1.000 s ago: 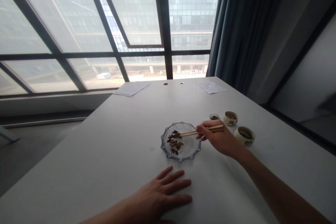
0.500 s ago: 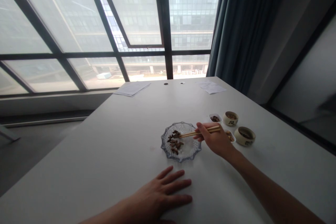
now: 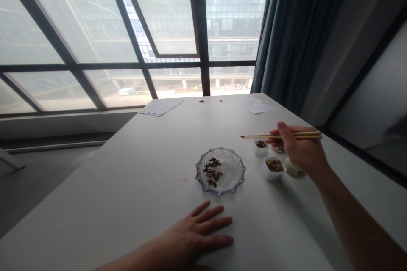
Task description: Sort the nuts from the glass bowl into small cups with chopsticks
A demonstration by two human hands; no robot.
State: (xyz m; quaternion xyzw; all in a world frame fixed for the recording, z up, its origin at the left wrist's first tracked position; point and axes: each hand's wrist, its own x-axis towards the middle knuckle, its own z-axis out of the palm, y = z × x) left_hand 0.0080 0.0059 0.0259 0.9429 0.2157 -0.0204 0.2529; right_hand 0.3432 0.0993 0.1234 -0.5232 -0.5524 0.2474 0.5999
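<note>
My right hand (image 3: 299,148) grips a pair of wooden chopsticks (image 3: 257,136), raised over the small containers at the right. Their tips are close together, and I cannot make out whether a tiny dark bit is between them. A scalloped clear glass plate (image 3: 234,178) stands in the middle, with several dark brown dried pieces (image 3: 212,173) on its left half. Near the plate's front edge, my left hand (image 3: 200,233) lies flat on the table with fingers spread, touching nothing else.
Two white plastic cups stand right of the plate: one (image 3: 261,151) with dark pieces, one (image 3: 274,175) with lighter brown pieces. Two cream pots (image 3: 294,169) sit behind my right hand, partly hidden. Papers (image 3: 160,107) lie on the white table (image 3: 143,169) at its far end.
My right hand has lifted the chopsticks off the plate and moved right and away, over the cups and pots. The nearer white cup now shows fully. My left hand stays put.
</note>
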